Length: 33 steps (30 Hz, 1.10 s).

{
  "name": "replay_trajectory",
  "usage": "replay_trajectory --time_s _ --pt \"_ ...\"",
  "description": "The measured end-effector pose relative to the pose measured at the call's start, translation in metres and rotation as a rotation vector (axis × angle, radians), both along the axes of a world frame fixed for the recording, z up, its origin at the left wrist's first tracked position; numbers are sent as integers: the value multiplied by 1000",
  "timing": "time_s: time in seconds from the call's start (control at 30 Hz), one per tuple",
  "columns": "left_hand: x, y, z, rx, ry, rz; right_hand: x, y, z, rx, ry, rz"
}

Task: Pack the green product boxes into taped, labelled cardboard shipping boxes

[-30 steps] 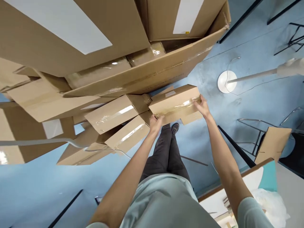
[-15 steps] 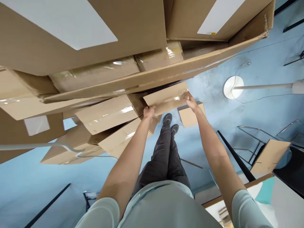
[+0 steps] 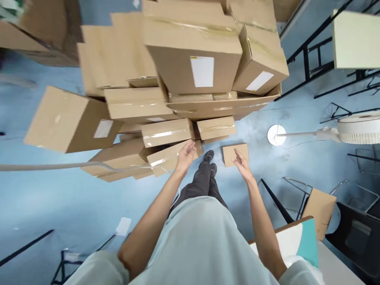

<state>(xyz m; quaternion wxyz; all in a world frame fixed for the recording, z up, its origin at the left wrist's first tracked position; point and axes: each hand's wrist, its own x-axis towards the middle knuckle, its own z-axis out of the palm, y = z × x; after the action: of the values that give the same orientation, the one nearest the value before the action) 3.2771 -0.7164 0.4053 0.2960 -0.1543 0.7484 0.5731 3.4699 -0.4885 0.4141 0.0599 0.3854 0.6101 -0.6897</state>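
Two bare hands, the left hand and the right hand, reach forward apart from each other, fingers loosely extended, neither gripping anything. Ahead of them, across the gap between, lies the narrow taped carton, on the near side of a large open-topped box. Under the left hand shows the end of a lower taped box; whether they touch cannot be told. Ahead and left of that hand is another taped box. Below the right hand, a small plain box sits on the blue floor. Well to its right stands a white fan.
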Motion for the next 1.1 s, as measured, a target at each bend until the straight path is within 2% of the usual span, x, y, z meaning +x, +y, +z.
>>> replay_trajectory --time_s 0.1,0.23,0.3,0.4,0.5,0.63,0.77,0.9,1.0,1.1 --pt "37 -43 72 125 82 -11 7 -29 62 28 102 67" --pt "75 -110 158 226 152 75 0 -70 137 37 238 157" --pt "88 -147 192 249 181 178 -8 -95 170 46 290 222" --pt "101 -204 229 196 258 359 -25 -146 216 75 354 343" --pt "111 -266 253 114 358 504 -42 -217 256 77 426 487" --pt "122 -364 273 112 460 660 -66 -344 290 52 511 705" --pt "135 -489 284 172 531 787 -92 -486 301 44 551 889" --pt "147 -619 298 153 576 872 -116 -610 304 62 522 974" --pt "144 -696 309 143 601 937 -135 -680 308 75 492 979" --pt "123 -748 313 162 601 969 -153 -731 312 98 490 955"
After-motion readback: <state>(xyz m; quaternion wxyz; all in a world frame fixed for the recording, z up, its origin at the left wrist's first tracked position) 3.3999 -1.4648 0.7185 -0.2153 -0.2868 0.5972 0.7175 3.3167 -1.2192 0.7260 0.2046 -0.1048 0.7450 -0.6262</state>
